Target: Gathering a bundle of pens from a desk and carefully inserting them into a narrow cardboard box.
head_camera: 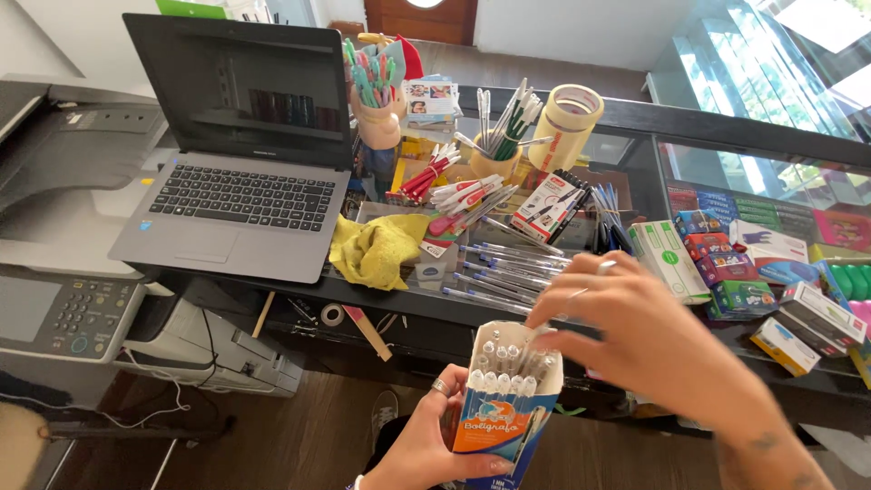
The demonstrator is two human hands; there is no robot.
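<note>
My left hand (431, 436) grips an open white, blue and orange pen box (508, 399) from below, tilted toward me. Several clear-barrelled pens (510, 363) stand packed inside it, tips up. My right hand (635, 331) reaches over the box opening from the right, with its fingertips pinching at the pens at the box's top edge. Rings show on both hands. Just beyond the box, several loose clear pens (508, 268) lie in a row on the glass counter (599, 118).
An open grey laptop (236, 145) sits at the left, and a yellow cloth (376, 249) lies beside it. Pen cups (494, 154), a tape roll (567, 122) and small boxes (744, 272) crowd the counter. A printer (63, 227) stands far left.
</note>
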